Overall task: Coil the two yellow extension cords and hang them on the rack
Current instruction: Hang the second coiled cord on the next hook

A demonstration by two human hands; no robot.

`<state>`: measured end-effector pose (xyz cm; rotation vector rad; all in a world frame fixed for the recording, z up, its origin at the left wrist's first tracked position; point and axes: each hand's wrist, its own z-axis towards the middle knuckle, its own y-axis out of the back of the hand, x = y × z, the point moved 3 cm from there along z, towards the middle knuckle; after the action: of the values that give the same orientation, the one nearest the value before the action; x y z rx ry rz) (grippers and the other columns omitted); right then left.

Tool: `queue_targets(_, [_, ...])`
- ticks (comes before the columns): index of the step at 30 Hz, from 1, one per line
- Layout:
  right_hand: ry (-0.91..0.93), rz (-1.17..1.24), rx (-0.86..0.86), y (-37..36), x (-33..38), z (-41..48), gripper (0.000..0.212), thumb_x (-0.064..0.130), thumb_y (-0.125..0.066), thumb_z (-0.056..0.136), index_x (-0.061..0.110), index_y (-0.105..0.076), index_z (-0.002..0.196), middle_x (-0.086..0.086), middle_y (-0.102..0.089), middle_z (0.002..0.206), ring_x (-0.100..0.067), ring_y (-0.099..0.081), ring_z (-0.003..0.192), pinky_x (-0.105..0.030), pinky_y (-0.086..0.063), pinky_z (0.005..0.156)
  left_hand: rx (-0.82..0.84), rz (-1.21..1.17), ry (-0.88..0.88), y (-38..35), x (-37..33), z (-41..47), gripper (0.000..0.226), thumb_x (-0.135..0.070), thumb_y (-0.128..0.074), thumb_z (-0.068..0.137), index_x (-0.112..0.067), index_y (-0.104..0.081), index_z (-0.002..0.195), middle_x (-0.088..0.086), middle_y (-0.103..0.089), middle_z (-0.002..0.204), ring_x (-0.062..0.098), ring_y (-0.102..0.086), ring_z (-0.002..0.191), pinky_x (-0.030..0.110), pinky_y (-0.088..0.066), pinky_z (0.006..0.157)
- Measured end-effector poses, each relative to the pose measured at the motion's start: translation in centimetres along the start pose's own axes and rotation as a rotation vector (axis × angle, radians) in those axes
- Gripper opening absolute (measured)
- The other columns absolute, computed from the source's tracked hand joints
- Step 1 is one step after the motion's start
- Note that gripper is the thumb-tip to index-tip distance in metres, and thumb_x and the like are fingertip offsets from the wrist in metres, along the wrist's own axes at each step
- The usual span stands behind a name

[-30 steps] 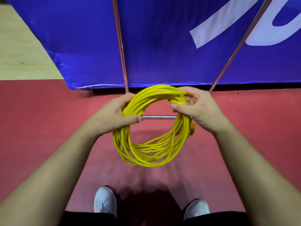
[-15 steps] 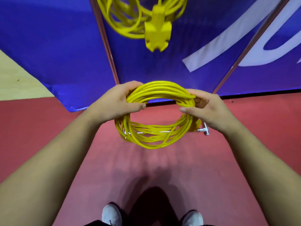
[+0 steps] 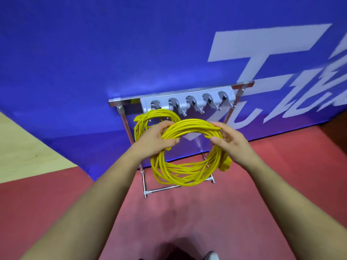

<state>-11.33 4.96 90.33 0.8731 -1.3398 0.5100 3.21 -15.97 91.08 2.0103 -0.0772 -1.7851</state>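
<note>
I hold a coiled yellow extension cord (image 3: 180,173) upright in front of the rack, just below its row of hooks. My left hand (image 3: 155,139) grips the coil's upper left, my right hand (image 3: 229,141) its upper right; a yellow plug (image 3: 224,164) hangs under my right hand. Behind my left hand, a second yellow coil (image 3: 148,117) hangs from the leftmost hook of the rack (image 3: 187,104), a grey holder with several clips on a metal frame. My left hand partly hides that second coil.
A blue banner (image 3: 93,62) with white lettering stands right behind the rack. The rack's metal legs and foot bar (image 3: 169,188) rest on red floor (image 3: 281,184). Pale wooden floor (image 3: 22,147) lies to the left. A white shoe tip (image 3: 211,257) shows at the bottom.
My view has tilted upward, bringing the rack's hooks and the hanging coil into sight. Both hands have lifted the held coil toward the rack, keeping the same grip.
</note>
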Motion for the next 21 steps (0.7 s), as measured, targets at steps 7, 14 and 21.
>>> queue_targets(7, [-0.009, 0.008, -0.036, 4.7, 1.1, 2.0, 0.044, 0.005, -0.062, 0.090, 0.022, -0.055, 0.130, 0.017, -0.071, 0.102, 0.001, -0.063, 0.092, -0.016, -0.046, 0.086, -0.047, 0.101, -0.024, -1.3, -2.9, 4.6, 0.037, -0.025, -0.076, 0.075, -0.020, -0.061, 0.109, 0.014, -0.070, 0.089, 0.015, -0.062, 0.076, 0.041, -0.050, 0.078])
queue_targets(14, [-0.032, 0.037, 0.062, 12.9, -3.2, 8.0, 0.044, 0.004, -0.066, 0.088, 0.026, -0.059, 0.125, 0.012, -0.071, 0.110, -0.002, -0.063, 0.102, -0.018, -0.047, 0.091, -0.156, 0.075, 0.039, -6.4, -3.3, 12.6, 0.030, -0.015, -0.076, 0.077, -0.027, -0.062, 0.101, -0.007, -0.067, 0.073, 0.004, -0.059, 0.066, 0.025, -0.048, 0.068])
queue_targets(21, [-0.029, -0.025, 0.179, 21.3, -8.1, 14.7, 0.046, 0.011, -0.071, 0.085, 0.034, -0.060, 0.123, 0.013, -0.069, 0.119, -0.003, -0.061, 0.113, -0.019, -0.044, 0.099, -0.233, 0.110, 0.106, -12.3, -2.4, 20.6, 0.034, -0.018, -0.076, 0.076, -0.020, -0.060, 0.107, 0.009, -0.070, 0.087, 0.008, -0.060, 0.074, 0.029, -0.050, 0.075])
